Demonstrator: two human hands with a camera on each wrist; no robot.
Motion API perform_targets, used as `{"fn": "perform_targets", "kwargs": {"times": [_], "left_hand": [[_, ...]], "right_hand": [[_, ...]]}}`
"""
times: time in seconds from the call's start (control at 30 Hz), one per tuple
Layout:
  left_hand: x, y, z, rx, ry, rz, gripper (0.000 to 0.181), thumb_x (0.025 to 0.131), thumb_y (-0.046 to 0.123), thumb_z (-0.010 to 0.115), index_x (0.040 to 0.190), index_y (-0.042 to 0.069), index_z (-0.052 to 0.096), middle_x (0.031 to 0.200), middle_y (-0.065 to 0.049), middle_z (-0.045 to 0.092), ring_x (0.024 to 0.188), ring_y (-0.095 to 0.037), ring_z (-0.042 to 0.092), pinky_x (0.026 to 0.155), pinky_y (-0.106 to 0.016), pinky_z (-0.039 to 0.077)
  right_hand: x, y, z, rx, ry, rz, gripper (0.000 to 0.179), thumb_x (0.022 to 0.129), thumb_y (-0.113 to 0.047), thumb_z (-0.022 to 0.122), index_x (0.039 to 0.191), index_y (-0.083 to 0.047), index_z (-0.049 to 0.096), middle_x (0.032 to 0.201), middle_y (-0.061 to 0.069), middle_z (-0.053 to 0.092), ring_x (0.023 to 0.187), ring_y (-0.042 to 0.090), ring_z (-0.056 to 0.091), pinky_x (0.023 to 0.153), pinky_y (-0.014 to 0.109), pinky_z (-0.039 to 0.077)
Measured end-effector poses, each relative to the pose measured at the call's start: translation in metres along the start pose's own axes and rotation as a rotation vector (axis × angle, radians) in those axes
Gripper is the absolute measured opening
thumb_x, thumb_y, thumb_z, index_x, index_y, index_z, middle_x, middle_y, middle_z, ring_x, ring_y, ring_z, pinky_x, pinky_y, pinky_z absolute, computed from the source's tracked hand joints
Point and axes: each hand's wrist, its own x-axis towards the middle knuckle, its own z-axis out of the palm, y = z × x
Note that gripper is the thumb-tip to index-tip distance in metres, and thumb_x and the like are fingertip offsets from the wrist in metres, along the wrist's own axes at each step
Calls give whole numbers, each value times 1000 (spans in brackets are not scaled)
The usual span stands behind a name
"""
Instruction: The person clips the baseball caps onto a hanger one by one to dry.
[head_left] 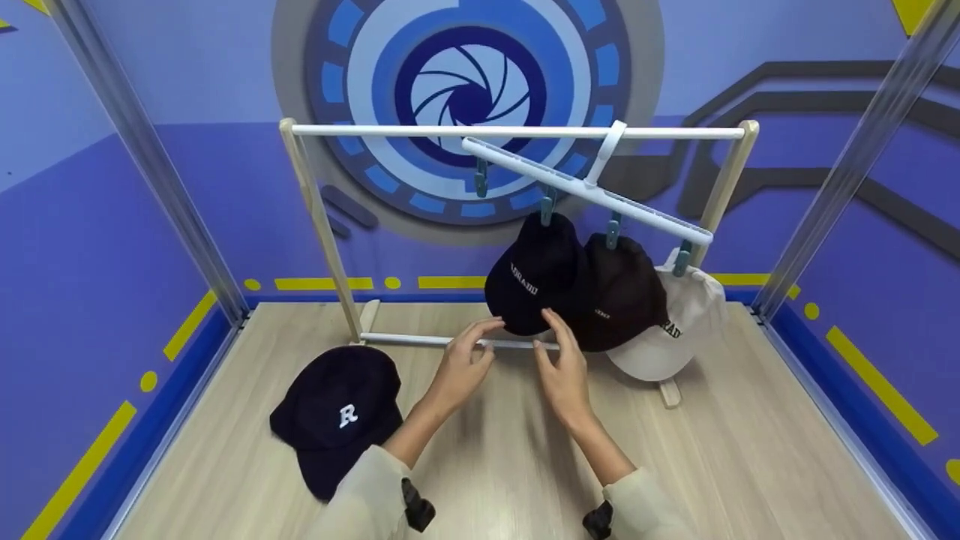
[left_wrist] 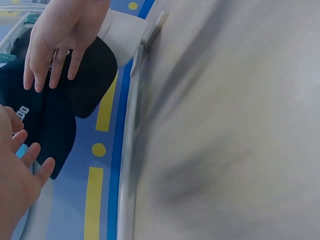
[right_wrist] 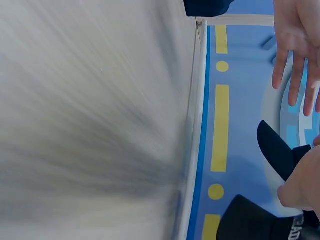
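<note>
My left hand [head_left: 463, 369] and right hand [head_left: 564, 375] are raised on either side of a dark cap's [head_left: 536, 270] brim, fingers relaxed and gripping nothing. Whether the fingertips touch this cap, I cannot tell. It hangs by a green clip [head_left: 547, 208] from a white hanger [head_left: 585, 191]. To its right hang a dark brown cap [head_left: 630, 292] and a cream cap [head_left: 679, 322], each on its own clip. The leftmost clip [head_left: 481, 178] bears no cap. In the left wrist view, my right hand [left_wrist: 65, 42] is in front of the hanging caps.
The hanger tilts down to the right, hooked over the white top bar [head_left: 420, 131] of a wooden-sided rack [head_left: 319, 225]. A dark cap with a white R [head_left: 341, 412] lies on the wood-grain table [head_left: 735, 450], left of my left forearm. Metal posts [head_left: 157, 165] stand at both sides.
</note>
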Motion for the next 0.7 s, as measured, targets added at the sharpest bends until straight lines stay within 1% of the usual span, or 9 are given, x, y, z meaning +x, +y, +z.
{"fn": "perform_targets", "kwargs": {"times": [0.1,0.17,0.23,0.33,0.47,0.57,0.7], "left_hand": [[-8,-3,-8,32,5,-10,41,94,-5,57,132,8,65,140,-8,61,133,-21,54,101,-39,50],[-14,-6,-14,58,10,-6,42,93,-7,58,132,8,65,139,-7,61,132,-22,55,101,-43,50],[-19,-9,-19,91,16,1,42,92,-7,59,131,8,65,138,-8,62,130,-25,56,100,-48,50],[-27,-15,-26,122,21,11,43,92,-8,60,131,7,65,136,-12,62,128,-28,57,96,-54,50],[-37,-22,-34,145,30,1,42,92,-10,60,131,7,65,135,-14,62,127,-29,58,94,-55,50],[-44,-25,-42,161,39,-16,42,92,-9,61,130,8,66,136,-10,62,128,-27,57,98,-52,50],[-52,-28,-56,190,61,-23,42,90,-10,62,128,7,67,134,-6,64,129,-25,56,102,-48,48]], "right_hand": [[-4,-1,6,8,-17,5,50,97,-2,66,146,-4,54,153,13,49,142,31,44,114,48,36],[-6,-2,10,13,-35,0,50,97,-2,66,145,-3,53,153,15,48,143,33,43,114,51,36],[-9,-3,14,18,-57,-4,50,97,-2,65,145,-2,53,152,17,48,143,34,42,113,53,36],[-12,-3,21,21,-81,-15,50,97,0,65,145,-1,52,150,19,50,142,36,43,113,54,36],[-16,-4,31,33,-105,-15,51,95,5,65,144,-1,53,147,20,53,138,36,48,111,52,39],[-19,-6,38,54,-132,2,51,94,6,64,144,-1,53,147,20,53,137,37,49,110,52,41],[-22,-9,48,86,-191,27,49,97,3,62,145,0,51,149,22,50,138,39,46,110,55,40]]}}
